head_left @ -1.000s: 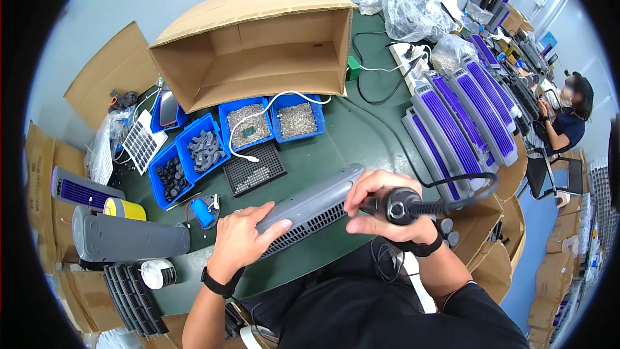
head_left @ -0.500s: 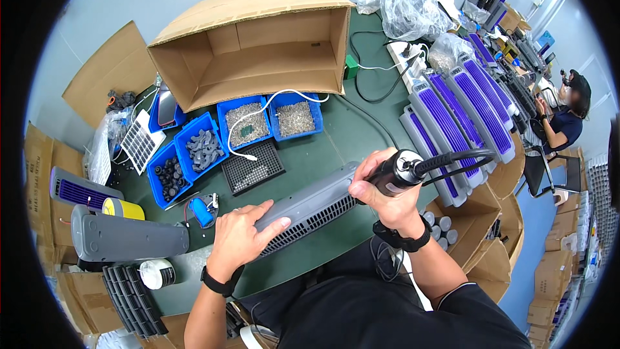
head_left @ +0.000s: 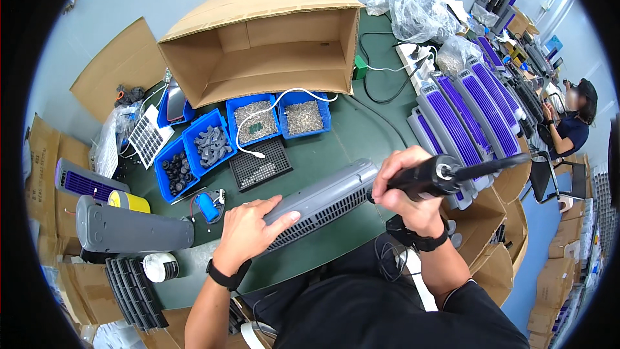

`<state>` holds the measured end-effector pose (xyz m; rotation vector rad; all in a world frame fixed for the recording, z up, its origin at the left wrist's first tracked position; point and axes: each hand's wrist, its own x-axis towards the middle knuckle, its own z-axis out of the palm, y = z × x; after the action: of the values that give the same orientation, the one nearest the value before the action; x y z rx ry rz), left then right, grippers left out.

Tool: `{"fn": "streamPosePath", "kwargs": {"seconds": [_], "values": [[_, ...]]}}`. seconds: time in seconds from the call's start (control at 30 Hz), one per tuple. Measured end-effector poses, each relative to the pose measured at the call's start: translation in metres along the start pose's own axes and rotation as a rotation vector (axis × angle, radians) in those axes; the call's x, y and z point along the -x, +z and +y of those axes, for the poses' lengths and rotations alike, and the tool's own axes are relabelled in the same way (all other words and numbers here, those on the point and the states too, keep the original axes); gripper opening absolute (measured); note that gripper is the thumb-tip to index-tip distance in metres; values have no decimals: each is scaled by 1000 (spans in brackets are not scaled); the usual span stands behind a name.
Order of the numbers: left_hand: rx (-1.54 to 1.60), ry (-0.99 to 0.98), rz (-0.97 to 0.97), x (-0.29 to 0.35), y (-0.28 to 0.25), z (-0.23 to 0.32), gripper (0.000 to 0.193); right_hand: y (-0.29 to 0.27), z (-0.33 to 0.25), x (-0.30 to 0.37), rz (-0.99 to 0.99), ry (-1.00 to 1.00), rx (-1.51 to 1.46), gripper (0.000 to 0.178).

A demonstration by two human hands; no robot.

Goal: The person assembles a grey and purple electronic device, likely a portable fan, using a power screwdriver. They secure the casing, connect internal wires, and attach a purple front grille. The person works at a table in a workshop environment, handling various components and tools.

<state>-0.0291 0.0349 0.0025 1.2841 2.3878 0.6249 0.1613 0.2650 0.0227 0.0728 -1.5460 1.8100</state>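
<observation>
My left hand [head_left: 248,232] grips the near-left end of a long grey plastic housing [head_left: 323,187] with a black slotted grille along its side. Its fingers and thumb are spread around that end. The housing lies slanted on the green table. My right hand [head_left: 410,197] is closed around a black corded power screwdriver [head_left: 426,178], held tilted by the housing's right end. My right hand hides the tool's tip, so I cannot tell whether it touches the housing.
Blue bins [head_left: 208,142] of grey parts, black parts and screws stand before an open cardboard box [head_left: 271,58]. A black perforated tray [head_left: 261,167] lies nearby. Purple-and-grey units [head_left: 462,116] line the right side. Another grey housing [head_left: 132,225] lies left. A person [head_left: 571,119] sits far right.
The screwdriver in my right hand has moved right and tipped more toward the right, slightly off the housing's end. My left hand stays on the housing; the whole view has shifted slightly.
</observation>
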Motion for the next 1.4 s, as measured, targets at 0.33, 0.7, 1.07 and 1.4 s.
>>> {"fn": "streamPosePath", "kwargs": {"seconds": [0.33,0.7,1.07,1.4], "values": [[-1,39,68,-26,29,33,68,21,9,8,46,39,-39,47],[-25,99,144,-25,38,26,69,52,22,9,184,136,279,31],[-13,127,151,-26,39,22,66,54,40,22,184,16,234,44],[17,109,119,-27,37,20,67,41,45,14,-75,-80,356,47]]}}
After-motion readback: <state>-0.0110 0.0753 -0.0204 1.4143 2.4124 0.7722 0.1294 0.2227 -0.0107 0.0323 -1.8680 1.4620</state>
